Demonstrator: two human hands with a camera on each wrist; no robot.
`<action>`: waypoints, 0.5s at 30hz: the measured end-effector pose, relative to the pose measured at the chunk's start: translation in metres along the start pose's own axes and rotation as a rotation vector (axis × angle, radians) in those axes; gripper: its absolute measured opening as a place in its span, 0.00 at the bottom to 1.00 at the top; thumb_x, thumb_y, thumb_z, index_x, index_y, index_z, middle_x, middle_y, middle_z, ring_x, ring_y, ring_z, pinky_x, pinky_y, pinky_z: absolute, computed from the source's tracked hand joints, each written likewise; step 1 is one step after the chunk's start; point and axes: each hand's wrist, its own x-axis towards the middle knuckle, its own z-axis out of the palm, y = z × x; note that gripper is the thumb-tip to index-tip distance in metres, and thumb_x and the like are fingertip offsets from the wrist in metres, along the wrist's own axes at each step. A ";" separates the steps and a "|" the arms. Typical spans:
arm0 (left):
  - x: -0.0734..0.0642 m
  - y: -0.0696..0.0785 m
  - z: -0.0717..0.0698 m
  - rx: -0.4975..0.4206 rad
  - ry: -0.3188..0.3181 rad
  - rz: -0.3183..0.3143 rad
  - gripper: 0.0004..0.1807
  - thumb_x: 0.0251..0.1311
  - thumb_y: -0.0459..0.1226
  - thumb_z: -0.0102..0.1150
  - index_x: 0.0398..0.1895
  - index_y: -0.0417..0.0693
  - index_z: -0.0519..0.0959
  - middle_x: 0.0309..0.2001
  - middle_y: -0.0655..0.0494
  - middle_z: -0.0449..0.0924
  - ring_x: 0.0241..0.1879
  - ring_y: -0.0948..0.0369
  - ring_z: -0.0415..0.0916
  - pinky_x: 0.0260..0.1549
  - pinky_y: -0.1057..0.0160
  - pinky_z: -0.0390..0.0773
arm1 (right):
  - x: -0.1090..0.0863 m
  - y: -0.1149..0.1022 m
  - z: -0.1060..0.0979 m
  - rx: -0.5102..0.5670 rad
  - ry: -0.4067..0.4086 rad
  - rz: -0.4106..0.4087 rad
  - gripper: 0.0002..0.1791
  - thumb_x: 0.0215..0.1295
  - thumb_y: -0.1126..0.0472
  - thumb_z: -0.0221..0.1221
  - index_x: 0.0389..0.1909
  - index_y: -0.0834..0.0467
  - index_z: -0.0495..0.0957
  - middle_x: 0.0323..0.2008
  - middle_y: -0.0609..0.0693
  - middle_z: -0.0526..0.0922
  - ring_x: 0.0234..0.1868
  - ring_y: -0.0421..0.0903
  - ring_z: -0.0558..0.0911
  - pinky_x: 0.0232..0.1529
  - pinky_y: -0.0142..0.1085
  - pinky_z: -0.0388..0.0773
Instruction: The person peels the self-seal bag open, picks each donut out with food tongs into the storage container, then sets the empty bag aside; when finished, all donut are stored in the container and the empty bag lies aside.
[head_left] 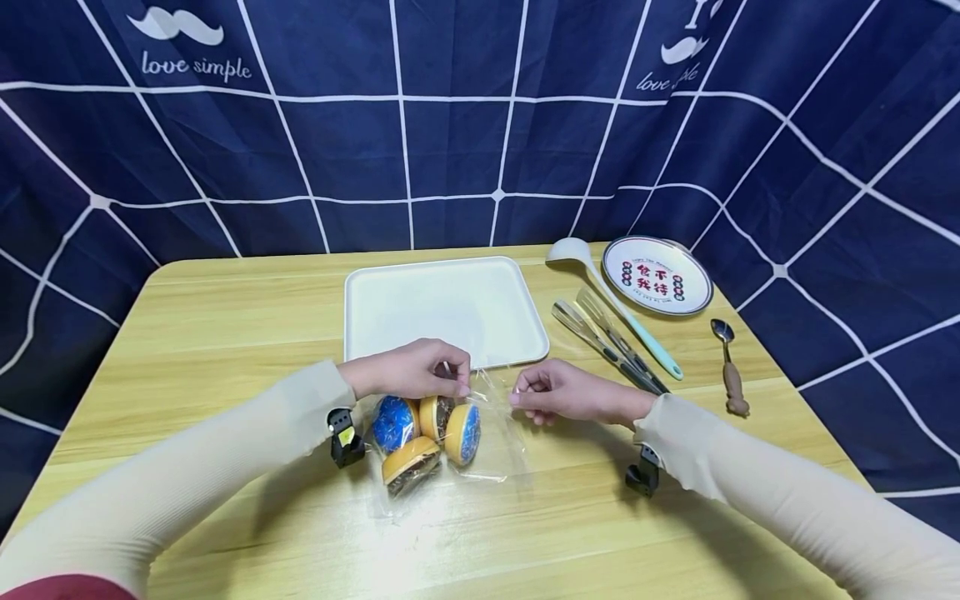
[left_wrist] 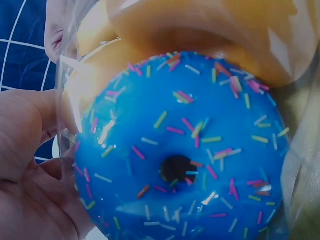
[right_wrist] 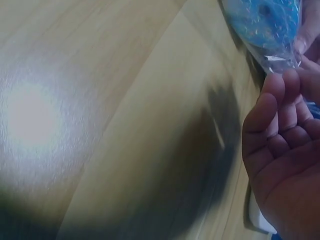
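Observation:
A clear plastic bag (head_left: 491,454) lies on the wooden table, with several toy-like donuts inside. Among them are a blue donut (head_left: 393,425) with sprinkles, another blue-topped donut (head_left: 463,433) on edge, and a brown-topped donut (head_left: 410,463) in front. My left hand (head_left: 412,368) pinches the bag's upper edge, above the donuts. Opposite it, my right hand (head_left: 566,390) pinches the bag's edge with thumb and fingertips. The blue donut (left_wrist: 150,200) fills the left wrist view behind shiny film. In the right wrist view, the bag (right_wrist: 280,57) reaches my right fingertips.
Just behind the bag is a white tray (head_left: 450,292). To the right lie metal tongs (head_left: 611,346), a ladle (head_left: 626,308) with a pale green handle, a printed plate (head_left: 657,302) and a spoon (head_left: 729,367). A dark blue checked curtain (head_left: 450,150) surrounds the back and sides.

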 end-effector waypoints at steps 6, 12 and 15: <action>0.000 0.000 0.000 0.000 0.000 -0.003 0.07 0.72 0.34 0.63 0.33 0.46 0.79 0.37 0.53 0.87 0.39 0.68 0.81 0.50 0.65 0.81 | -0.003 0.004 -0.007 -0.005 -0.046 -0.010 0.14 0.77 0.60 0.59 0.36 0.69 0.77 0.26 0.48 0.81 0.26 0.39 0.78 0.29 0.29 0.78; -0.002 0.002 0.000 0.010 0.006 -0.010 0.07 0.72 0.34 0.63 0.33 0.46 0.79 0.36 0.55 0.85 0.40 0.67 0.81 0.52 0.64 0.81 | -0.004 0.008 -0.013 -0.025 -0.072 0.007 0.15 0.77 0.59 0.59 0.37 0.70 0.77 0.26 0.46 0.81 0.26 0.39 0.78 0.31 0.29 0.79; -0.002 0.002 0.000 0.013 0.008 -0.005 0.07 0.72 0.34 0.63 0.33 0.46 0.79 0.36 0.56 0.84 0.39 0.67 0.80 0.52 0.64 0.81 | -0.004 0.010 -0.015 -0.030 -0.082 0.011 0.15 0.77 0.59 0.59 0.38 0.71 0.78 0.26 0.46 0.81 0.27 0.38 0.78 0.31 0.29 0.79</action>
